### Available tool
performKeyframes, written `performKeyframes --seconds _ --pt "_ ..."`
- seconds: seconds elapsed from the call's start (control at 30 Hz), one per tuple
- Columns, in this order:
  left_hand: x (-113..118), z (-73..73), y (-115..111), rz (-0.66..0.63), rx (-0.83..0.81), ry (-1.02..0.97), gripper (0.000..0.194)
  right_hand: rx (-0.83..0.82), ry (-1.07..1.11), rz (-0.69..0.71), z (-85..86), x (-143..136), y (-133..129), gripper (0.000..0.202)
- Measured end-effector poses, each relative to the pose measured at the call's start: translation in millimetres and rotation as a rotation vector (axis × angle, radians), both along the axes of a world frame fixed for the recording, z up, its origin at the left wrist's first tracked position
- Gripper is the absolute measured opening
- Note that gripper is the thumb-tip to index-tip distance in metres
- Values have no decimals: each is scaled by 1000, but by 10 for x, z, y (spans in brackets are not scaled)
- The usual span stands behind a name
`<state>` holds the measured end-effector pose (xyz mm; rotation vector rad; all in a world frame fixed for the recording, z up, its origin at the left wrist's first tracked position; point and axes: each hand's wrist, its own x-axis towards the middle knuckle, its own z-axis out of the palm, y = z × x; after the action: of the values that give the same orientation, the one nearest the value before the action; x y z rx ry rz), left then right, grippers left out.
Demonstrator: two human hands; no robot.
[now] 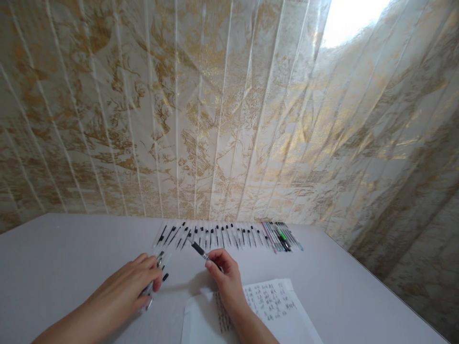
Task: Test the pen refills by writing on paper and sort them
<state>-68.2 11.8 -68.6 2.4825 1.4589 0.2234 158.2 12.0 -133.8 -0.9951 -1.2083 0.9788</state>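
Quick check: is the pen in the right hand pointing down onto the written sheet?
No, the pen in the right hand points away from the written sheet, toward the row of pens.

Curtain (186,119) across upper frame: off-wht w/ gold-brown scenic print & pale long stripes, plus blown-out wht glare (351,21) upper R; table (89,251) along btm = pale lilac-gray. Row of pens (216,237) mid-frame: clear w/ blk parts, then mixed bunch (283,237) R of ctr in pink, gray, blk & bright green. Lower-ctr pen (198,249): blk grip, silvery band; btm-ctr paper (301,317): wht w/ dark handwriting.
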Motion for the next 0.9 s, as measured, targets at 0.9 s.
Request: performKeyframes --seconds 0.9 --pt "98 -10 -113 53 90 101 23 -22 82 29 12 4 0 12"
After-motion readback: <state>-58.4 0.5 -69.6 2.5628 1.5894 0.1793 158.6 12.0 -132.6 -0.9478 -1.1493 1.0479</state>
